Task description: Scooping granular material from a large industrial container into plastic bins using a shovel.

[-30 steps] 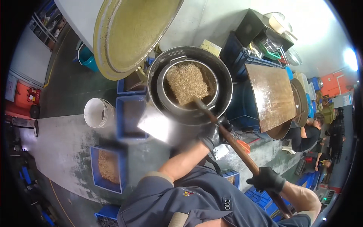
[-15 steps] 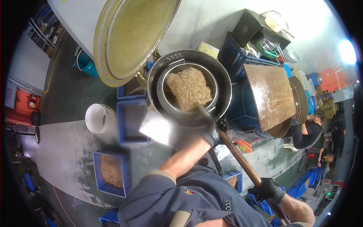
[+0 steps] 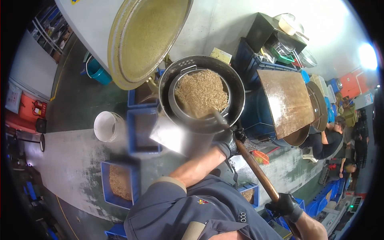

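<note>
Both my hands wear black gloves and grip one long-handled tool, apparently a shovel, by its brown wooden handle (image 3: 258, 174). My left hand (image 3: 229, 143) is closed round the shaft close to its metal socket (image 3: 219, 117). Lower down, my right hand (image 3: 285, 207) is wrapped round the handle near my right side. The tool's head is hidden by brown, chopped, straw-like material (image 3: 202, 91). This material is heaped inside a steel inner pot (image 3: 173, 102), which sits within a larger, dark-walled round vessel (image 3: 163, 82).
A big round lid (image 3: 150, 36) stands raised at upper left. Blue crates (image 3: 144, 130), one holding brown material, and a white bucket (image 3: 107, 127) are on the floor at left. A brown board (image 3: 286, 102) covers a blue drum at right; a seated person (image 3: 326, 138) is beyond.
The view has shifted slightly. The straw-like heap looks broader and reaches further over the inner pot's right side. Both hands keep their hold on the shovel.
</note>
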`<state>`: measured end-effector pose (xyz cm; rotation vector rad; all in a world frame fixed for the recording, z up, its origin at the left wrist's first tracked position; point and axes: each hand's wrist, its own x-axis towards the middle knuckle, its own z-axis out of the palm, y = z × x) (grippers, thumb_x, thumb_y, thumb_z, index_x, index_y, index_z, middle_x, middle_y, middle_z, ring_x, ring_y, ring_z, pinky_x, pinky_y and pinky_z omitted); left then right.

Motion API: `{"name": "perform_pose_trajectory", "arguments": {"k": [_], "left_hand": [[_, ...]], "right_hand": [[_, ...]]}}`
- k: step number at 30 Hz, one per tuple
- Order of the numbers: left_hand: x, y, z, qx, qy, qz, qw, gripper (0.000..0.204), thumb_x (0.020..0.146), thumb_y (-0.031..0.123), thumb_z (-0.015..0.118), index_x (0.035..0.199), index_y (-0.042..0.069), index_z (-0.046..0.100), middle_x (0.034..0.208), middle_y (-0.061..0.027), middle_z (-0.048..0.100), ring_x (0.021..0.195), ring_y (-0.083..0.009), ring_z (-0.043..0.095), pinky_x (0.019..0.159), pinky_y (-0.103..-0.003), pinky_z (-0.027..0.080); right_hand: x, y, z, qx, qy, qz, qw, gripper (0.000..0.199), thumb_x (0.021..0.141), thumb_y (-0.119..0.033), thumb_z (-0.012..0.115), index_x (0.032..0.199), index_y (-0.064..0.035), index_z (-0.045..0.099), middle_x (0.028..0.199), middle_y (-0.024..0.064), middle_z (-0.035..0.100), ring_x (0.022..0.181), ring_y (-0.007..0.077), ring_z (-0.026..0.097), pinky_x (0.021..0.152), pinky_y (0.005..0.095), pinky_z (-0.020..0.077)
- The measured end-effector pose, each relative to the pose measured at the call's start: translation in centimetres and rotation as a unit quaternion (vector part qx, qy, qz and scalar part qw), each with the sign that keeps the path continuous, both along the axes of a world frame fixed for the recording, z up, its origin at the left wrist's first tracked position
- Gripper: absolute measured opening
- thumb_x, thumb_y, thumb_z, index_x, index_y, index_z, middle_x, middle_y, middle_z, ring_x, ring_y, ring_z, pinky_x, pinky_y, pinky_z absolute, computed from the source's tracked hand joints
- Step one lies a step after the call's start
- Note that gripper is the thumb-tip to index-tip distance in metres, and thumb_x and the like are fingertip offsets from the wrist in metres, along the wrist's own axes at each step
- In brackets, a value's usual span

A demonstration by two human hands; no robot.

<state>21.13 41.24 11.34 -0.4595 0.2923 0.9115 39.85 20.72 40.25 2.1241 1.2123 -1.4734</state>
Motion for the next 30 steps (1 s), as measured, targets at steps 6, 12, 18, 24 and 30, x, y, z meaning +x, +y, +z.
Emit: {"name": "perform_pose_trajectory", "arguments": {"k": [6,12,18,24,30], "left_hand": [[2.3,-1.8,3.6,0.022,0.019,0.024,0.999,0.019,0.089,0.025,0.055,0.082,0.007,0.057,0.065,-0.0044,0.056,0.055,-0.0189,0.054,0.061,-0.037,0.051],[4.7,-3.5,6.6,0.056,0.063,0.13,0.988,0.017,0.087,0.028,0.058,0.079,0.014,0.055,0.068,-0.0028,0.058,0.056,-0.0186,0.055,0.06,-0.037,0.053],[3.2,-5.9,7.5,0.09,0.07,0.229,0.967,0.016,0.089,0.025,0.054,0.084,0.011,0.055,0.068,-0.0039,0.057,0.058,-0.0183,0.055,0.061,-0.036,0.052],[-3.7,-12.9,6.5,0.021,0.119,0.353,0.928,0.016,0.089,0.023,0.05,0.087,0.008,0.052,0.067,-0.0077,0.053,0.051,-0.0202,0.051,0.055,-0.04,0.051],[-15.4,-23.1,-0.8,-0.039,0.099,0.394,0.913,0.025,0.087,0.028,0.052,0.089,0.004,0.058,0.059,-0.0058,0.05,0.049,-0.0213,0.05,0.053,-0.039,0.05]], "right_hand": [[1.7,-0.6,3.4,0.014,-0.022,-0.027,0.999,0.031,0.076,-0.022,0.075,0.075,0.0034,0.056,0.057,0.007,0.059,0.046,0.0128,0.059,0.042,0.0274,0.0456],[6.5,-1.3,5.2,0.018,-0.004,-0.01,1.0,0.028,0.078,-0.016,0.073,0.075,0.0034,0.053,0.054,0.0059,0.056,0.043,0.0125,0.057,0.038,0.0252,0.0454],[6.5,-1.6,7.5,0.044,-0.015,0.073,0.996,0.024,0.078,-0.014,0.07,0.073,0.004,0.055,0.054,0.0055,0.056,0.043,0.0122,0.058,0.039,0.0253,0.0461],[2.7,-1.7,4.3,0.118,-0.05,0.294,0.947,0.023,0.072,-0.016,0.075,0.069,0.0016,0.059,0.054,0.0043,0.056,0.046,0.0108,0.057,0.04,0.028,0.0455],[-3.7,-2.3,-6.1,0.122,-0.013,0.451,0.884,0.027,0.072,-0.023,0.075,0.074,0.0008,0.062,0.056,0.0077,0.061,0.047,0.013,0.06,0.041,0.0293,0.0443]]}}
